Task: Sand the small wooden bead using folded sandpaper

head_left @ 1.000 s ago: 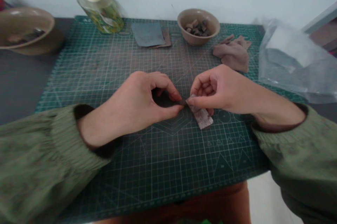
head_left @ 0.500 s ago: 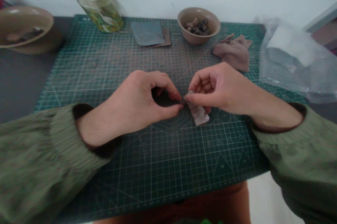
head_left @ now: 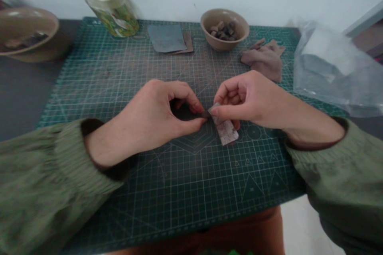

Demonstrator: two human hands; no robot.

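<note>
Speckled strip (head_left: 226, 130) in right grip (head_left: 253, 96)

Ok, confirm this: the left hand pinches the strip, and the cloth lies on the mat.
Wrong hand: the head view shows the right hand pinching the strip. The cloth does lie on the mat.

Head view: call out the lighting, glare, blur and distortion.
Head view: dull light, the cutting mat darker toward its near side; head view: pale sheen on the plastic bag; head view: bottle leaning, probably lens distortion; head view: dark piece in the left hand too blurred to identify.
</note>
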